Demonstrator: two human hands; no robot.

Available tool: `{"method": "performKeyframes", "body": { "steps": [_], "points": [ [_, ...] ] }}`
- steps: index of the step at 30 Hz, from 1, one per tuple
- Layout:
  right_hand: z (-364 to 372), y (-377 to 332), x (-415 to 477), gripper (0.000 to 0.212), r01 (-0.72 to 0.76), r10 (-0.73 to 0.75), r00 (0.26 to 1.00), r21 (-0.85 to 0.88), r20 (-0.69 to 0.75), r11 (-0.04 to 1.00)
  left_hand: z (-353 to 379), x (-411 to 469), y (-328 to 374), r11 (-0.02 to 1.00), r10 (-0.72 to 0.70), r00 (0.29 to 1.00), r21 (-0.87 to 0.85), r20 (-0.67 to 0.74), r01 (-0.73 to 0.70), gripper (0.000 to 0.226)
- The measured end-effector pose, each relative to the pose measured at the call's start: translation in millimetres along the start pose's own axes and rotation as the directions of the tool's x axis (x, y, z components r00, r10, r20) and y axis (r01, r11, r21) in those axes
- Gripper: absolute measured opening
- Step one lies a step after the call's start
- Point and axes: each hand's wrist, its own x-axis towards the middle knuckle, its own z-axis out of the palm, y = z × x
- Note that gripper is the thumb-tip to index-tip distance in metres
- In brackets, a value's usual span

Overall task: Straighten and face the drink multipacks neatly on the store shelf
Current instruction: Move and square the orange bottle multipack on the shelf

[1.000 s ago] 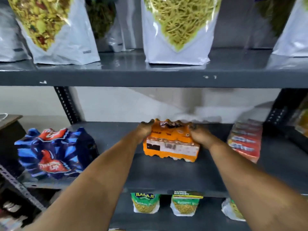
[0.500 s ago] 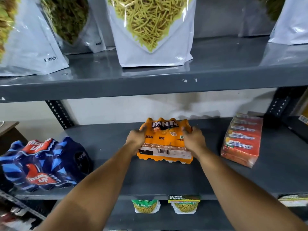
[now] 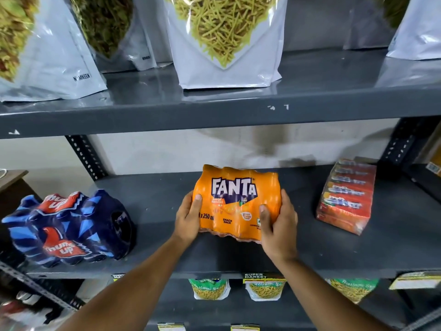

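Orange shrink-wrapped Fanta multipack sits clamped between our left hand and right hand; likely heavy, slippery film, so we grip the side edges.

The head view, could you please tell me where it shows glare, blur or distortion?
Head view: glare streaks the glossy snack pouches and the upper shelf; wide-angle distortion bows that shelf's edge; the red pack has smeared lettering, while the Fanta multipack between the left hand and right hand reads sharply.
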Motion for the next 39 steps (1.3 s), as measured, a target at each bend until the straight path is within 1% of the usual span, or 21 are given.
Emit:
{"method": "performKeyframes", "body": {
  "steps": [4, 5, 8, 10, 13, 15, 19, 22, 24, 27, 28, 30, 33, 35, 37, 39],
  "points": [
    [4, -2, -15, 0.077, 0.05, -0.049, 0.998, 0.01, -0.046, 0.999, -1, 2, -1, 1.0, 0.003, 0.997, -0.024, -0.077, -0.004, 0.021],
    [5, -2, -19, 0.077, 0.065, -0.065, 0.996, 0.006, -0.06, 0.998, 0, 2, -2, 1.0, -0.005, 0.994, -0.031, -0.112, 0.001, 0.024],
    [8, 0, -35, 0.072, 0.1, -0.099, 0.991, 0.015, -0.09, 0.995, 3, 3, -2, 0.998, -0.046, 0.97, -0.041, -0.238, 0.037, 0.042],
    [13, 2, -50, 0.069, 0.135, -0.132, 0.988, 0.03, -0.084, 0.99, 3, 3, -3, 0.996, -0.087, 0.956, -0.058, -0.282, 0.073, 0.051],
    [19, 4, -68, 0.066, 0.193, -0.191, 0.979, 0.02, -0.077, 0.981, 1, 1, -5, 0.988, -0.144, 0.952, -0.097, -0.269, 0.122, 0.065],
    [20, 2, -69, 0.065, 0.187, -0.184, 0.979, 0.023, -0.092, 0.982, 1, 0, -6, 0.987, -0.149, 0.958, -0.093, -0.247, 0.13, 0.068],
    [20, 1, -69, 0.063, 0.183, -0.18, 0.98, 0.023, -0.09, 0.983, -1, 0, -7, 0.99, -0.134, 0.96, -0.071, -0.244, 0.12, 0.067],
    [19, 0, -67, 0.064, 0.142, -0.135, 0.987, 0.08, -0.086, 0.987, -1, -1, -9, 0.994, -0.105, 0.967, -0.062, -0.233, 0.093, 0.066],
    [16, 2, -62, 0.063, 0.134, -0.126, 0.989, 0.117, -0.071, 0.984, 1, -3, -8, 0.993, -0.108, 0.961, -0.065, -0.253, 0.094, 0.061],
    [10, 11, -52, 0.063, 0.17, -0.17, 0.985, 0.173, -0.012, 0.97, 4, -9, -8, 0.988, -0.153, 0.938, -0.064, -0.31, 0.14, 0.061],
    [7, 14, -47, 0.063, 0.162, -0.168, 0.986, 0.193, 0.013, 0.968, 5, -14, -8, 0.986, -0.169, 0.929, -0.059, -0.33, 0.159, 0.063],
    [3, 21, -32, 0.062, 0.086, -0.103, 0.992, 0.229, 0.067, 0.97, 8, -28, -10, 0.987, -0.16, 0.912, -0.044, -0.377, 0.155, 0.064],
    [-4, 26, -8, 0.054, -0.04, -0.003, 0.989, 0.287, 0.149, 0.957, 20, -55, -12, 0.995, -0.097, 0.892, -0.025, -0.442, 0.096, 0.051],
    [-7, 30, 3, 0.05, -0.057, 0.005, 0.985, 0.298, 0.172, 0.953, 26, -67, -14, 0.997, -0.06, 0.893, 0.018, -0.446, 0.075, 0.047],
    [-7, 34, 6, 0.052, -0.065, 0.004, 0.981, 0.312, 0.195, 0.948, 28, -73, -15, 0.997, -0.031, 0.897, 0.046, -0.441, 0.057, 0.047],
    [-5, 38, 3, 0.056, -0.078, 0.009, 0.978, 0.326, 0.209, 0.942, 28, -73, -12, 0.996, -0.036, 0.897, 0.056, -0.441, 0.068, 0.048]
  ]
}}
